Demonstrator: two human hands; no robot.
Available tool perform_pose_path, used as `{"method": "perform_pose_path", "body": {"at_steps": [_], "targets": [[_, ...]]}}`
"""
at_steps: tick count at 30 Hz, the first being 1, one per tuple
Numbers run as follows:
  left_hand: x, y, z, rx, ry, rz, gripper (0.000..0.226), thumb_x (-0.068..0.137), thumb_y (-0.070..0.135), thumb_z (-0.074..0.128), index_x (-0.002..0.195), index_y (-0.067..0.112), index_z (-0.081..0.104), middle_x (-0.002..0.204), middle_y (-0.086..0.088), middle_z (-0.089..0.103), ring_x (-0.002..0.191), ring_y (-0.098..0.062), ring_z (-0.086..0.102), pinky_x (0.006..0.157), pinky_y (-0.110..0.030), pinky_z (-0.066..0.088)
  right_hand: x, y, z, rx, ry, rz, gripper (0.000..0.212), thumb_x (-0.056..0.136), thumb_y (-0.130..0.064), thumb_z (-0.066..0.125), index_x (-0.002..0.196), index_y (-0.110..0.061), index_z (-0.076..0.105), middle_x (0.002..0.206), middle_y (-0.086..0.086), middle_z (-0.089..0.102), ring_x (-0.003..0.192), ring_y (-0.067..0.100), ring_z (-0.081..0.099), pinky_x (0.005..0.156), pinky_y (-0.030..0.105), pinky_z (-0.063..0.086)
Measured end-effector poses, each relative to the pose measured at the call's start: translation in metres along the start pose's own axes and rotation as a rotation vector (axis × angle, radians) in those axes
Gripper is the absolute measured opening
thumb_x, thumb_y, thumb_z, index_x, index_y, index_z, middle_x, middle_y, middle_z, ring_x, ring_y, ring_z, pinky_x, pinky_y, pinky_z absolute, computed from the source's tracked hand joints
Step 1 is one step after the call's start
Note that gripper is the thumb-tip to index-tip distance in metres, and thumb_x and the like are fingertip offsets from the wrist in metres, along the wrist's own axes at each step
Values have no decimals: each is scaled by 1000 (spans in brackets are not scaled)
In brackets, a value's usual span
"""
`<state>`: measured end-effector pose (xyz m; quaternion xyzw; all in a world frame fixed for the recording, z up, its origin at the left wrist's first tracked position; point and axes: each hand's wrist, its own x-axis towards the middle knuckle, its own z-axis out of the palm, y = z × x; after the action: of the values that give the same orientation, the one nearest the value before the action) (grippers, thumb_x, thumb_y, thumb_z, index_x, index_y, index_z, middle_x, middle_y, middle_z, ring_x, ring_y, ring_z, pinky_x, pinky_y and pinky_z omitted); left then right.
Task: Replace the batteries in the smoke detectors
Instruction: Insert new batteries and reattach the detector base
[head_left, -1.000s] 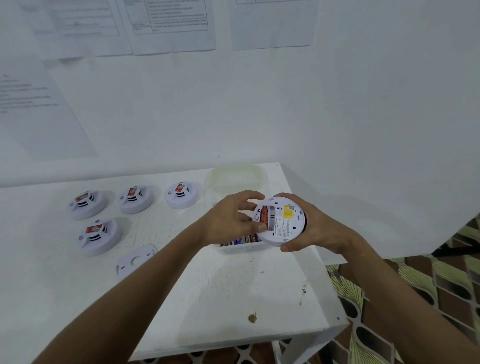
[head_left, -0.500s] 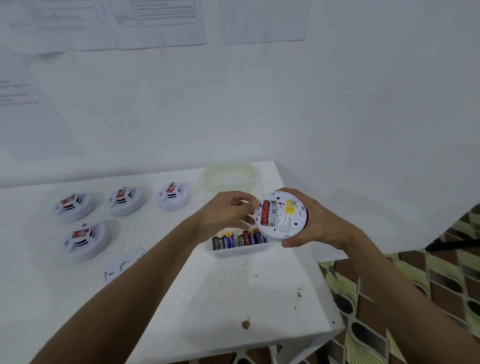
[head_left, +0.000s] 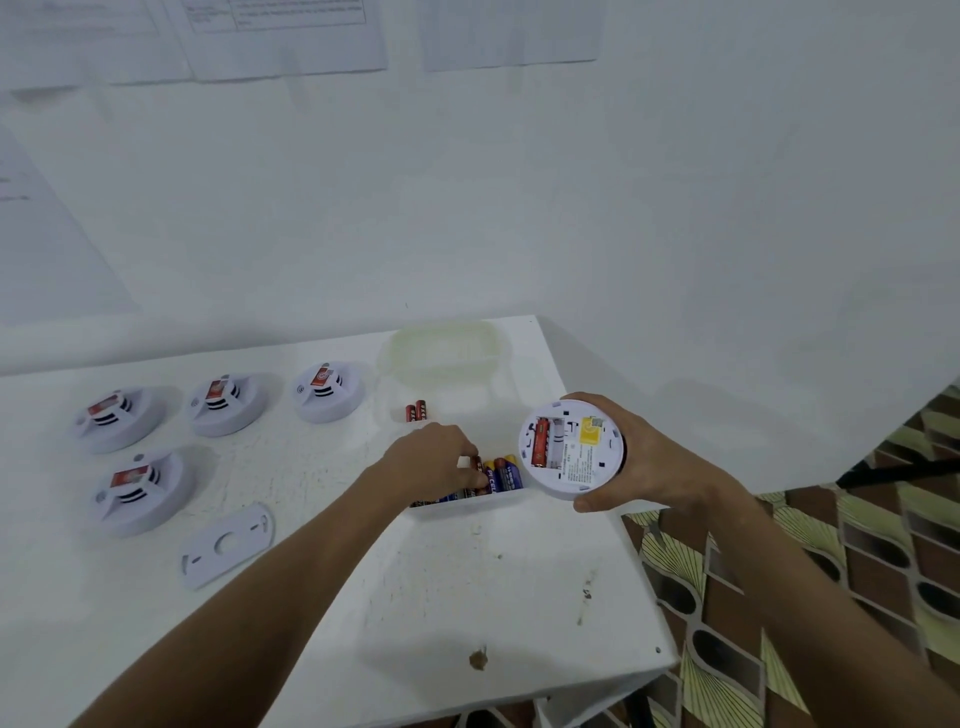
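right hand (head_left: 647, 457): grips the held smoke detector (head_left: 570, 448) round its rim, back side facing camera, lifted above table's right edge
held detector: battery bay open, one red battery (head_left: 540, 441) seated in left slot, slot beside it bare; yellow sticker on back
left hand (head_left: 434, 462): fingers curled down into the battery tray (head_left: 467, 506), fingertips on a red-brown battery in the row; can't tell if it's actually pinched or only touched
battery tray: white, on table just left of held detector; row of blue/gold and darker batteries (head_left: 501, 475) standing side by side
loose batteries (head_left: 416, 412): two red ones lying on table behind the left hand, in front of the lid
lid (head_left: 441, 349): translucent, at table's far edge
other detectors (head_left: 327, 391): four on table at left, three in back row, one in front, all face up
mounting plate (head_left: 227, 544): white, flat on table near the front detector
table (head_left: 415, 597): white, stained
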<state>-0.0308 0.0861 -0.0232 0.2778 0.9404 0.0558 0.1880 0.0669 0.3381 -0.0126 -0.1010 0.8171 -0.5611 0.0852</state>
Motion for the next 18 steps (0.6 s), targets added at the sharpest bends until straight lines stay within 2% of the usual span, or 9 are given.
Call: {"method": "perform_pose_path", "body": {"at_steps": [3,7,11,15,18], "targets": [[-1,0,2,-91,24,0,41,89,45,61,120,19,66,104,-3,69,84,-17,58,78,-30,49,-1,3,1,-25,8,1,91,59,-7,92,134,-32,46,127,-11,59,122,13,55,97,29,52],[0,0,2,-272,78,-54,34,78,39,76,103,16,68,78,3,66,69,-13,63,73,-32,55,-3,5,2,-20,11,3,92,58,-6,92,134,-29,46,126,-11,60,122,14,55,97,28,52],[-7,7,-5,-429,179,-55,22,79,22,78,93,14,63,85,0,71,55,-8,60,61,-27,55,-3,3,3,-18,12,-3,91,58,-7,92,134,-30,47,127,-10,59,123,16,55,98,30,52],[-24,20,-24,-603,458,-12,10,83,22,72,87,24,63,77,13,70,61,-4,64,56,-21,50,-2,-4,6,10,9,-15,91,59,-3,91,134,-30,47,127,-7,58,122,14,55,95,29,53],[-41,32,-46,-830,589,55,13,82,21,74,91,24,66,74,16,72,70,-2,67,64,-19,52,2,-13,12,32,-7,-34,90,59,-1,90,134,-29,48,127,-5,59,122,17,55,95,33,54]]}}
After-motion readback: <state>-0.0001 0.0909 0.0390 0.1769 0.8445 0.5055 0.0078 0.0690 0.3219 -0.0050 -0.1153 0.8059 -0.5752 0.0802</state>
